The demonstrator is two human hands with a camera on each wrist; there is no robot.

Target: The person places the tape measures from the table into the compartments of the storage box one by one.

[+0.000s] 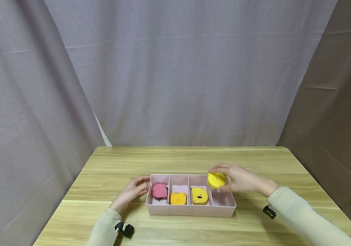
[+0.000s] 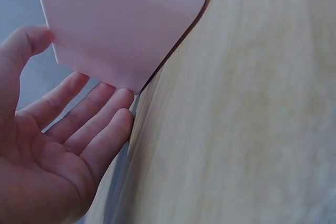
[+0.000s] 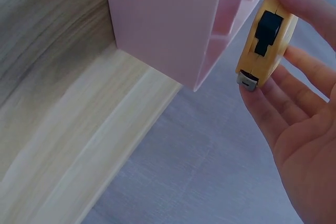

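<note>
A pink tray [image 1: 191, 209] with four compartments sits on the wooden table [image 1: 175, 160]. Its three left compartments hold a pink tape measure [image 1: 159, 190], an orange one [image 1: 178, 198] and a yellow one [image 1: 199, 195]. My right hand [image 1: 240, 179] pinches another yellow tape measure [image 1: 216, 179] just above the tray's rightmost compartment; in the right wrist view that tape measure [image 3: 265, 43] shows a black button and metal tip, beside the tray wall [image 3: 163, 24]. My left hand [image 1: 133, 191] rests with straight fingers [image 2: 100, 129] against the tray's left end [image 2: 126, 24].
The table runs wide to the back and both sides of the tray. Grey curtains [image 1: 175, 68] hang behind and around it. Black wrist mounts [image 1: 125, 229] sit at both sleeves.
</note>
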